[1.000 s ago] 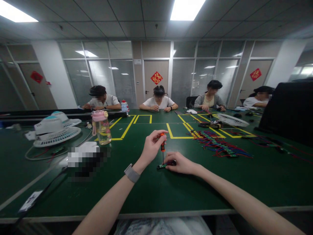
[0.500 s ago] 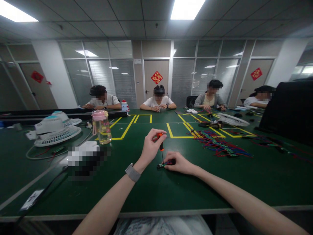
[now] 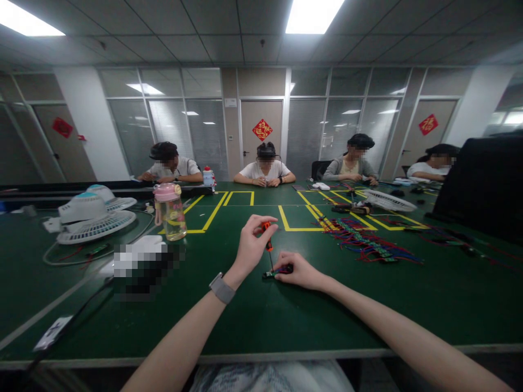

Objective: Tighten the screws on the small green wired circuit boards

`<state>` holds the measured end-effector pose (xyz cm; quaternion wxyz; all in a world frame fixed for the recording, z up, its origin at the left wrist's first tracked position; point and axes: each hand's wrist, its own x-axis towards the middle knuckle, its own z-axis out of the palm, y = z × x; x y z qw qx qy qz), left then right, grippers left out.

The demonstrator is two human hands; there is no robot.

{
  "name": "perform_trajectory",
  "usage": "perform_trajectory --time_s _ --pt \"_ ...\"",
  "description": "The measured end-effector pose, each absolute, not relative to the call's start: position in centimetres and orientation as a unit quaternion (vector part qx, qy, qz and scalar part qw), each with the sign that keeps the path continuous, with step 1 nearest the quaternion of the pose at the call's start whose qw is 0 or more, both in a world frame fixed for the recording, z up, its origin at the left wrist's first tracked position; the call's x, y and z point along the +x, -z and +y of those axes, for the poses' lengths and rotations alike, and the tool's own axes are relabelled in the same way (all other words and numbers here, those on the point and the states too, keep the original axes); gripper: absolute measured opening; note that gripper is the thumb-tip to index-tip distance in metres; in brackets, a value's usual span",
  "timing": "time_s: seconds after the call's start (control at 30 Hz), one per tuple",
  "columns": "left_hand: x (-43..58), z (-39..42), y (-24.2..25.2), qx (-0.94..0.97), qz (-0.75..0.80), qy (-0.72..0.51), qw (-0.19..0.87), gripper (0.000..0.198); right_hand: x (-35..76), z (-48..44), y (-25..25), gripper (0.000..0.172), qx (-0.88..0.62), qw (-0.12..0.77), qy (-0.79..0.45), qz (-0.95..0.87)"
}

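Observation:
My left hand [image 3: 254,239] grips an orange and black screwdriver [image 3: 268,238] by its handle, with the fingers around the top. The shaft points down, slightly tilted, and its tip meets a small circuit board [image 3: 269,275] on the green table. My right hand [image 3: 300,270] pinches the board's right end and holds it against the tabletop. Red and blue wires show by the right fingers. Part of the board is covered by those fingers, and whether the tip sits in a screw cannot be made out.
Right of my hands lies a row of wired circuit boards [image 3: 363,239]. A pink-lidded bottle [image 3: 170,212] and white fan parts [image 3: 93,218] stand to the left. Yellow tape [image 3: 302,229] marks the table. Several people sit across it; a black screen [image 3: 482,190] rises at right.
Both of my hands stay in nearly the same place, the screwdriver still upright on the board. Across the table at right, a co-worker's hand has shifted slightly.

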<state>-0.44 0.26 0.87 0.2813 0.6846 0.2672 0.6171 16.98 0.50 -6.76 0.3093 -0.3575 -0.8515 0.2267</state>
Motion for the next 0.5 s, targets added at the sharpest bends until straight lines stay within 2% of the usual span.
perform_trajectory --time_s 0.13,0.23,0.43,0.5 --pt "-0.26 0.29 -0.67 0.685 0.231 -0.596 0.35 0.031 17.01 0.55 6.78 0.016 -0.355 0.313 -0.231 -0.85" --pt "-0.17 0.29 -0.67 0.676 0.227 -0.583 0.389 0.033 16.98 0.45 6.66 0.016 -0.357 0.311 -0.234 -0.849" --pt "-0.5 0.37 -0.58 0.682 0.281 -0.623 0.261 0.018 16.92 0.34 6.62 0.016 -0.363 0.312 -0.232 -0.847" --pt "-0.56 0.43 -0.55 0.686 0.275 -0.622 0.259 0.021 16.91 0.32 6.59 0.015 -0.361 0.313 -0.232 -0.847"
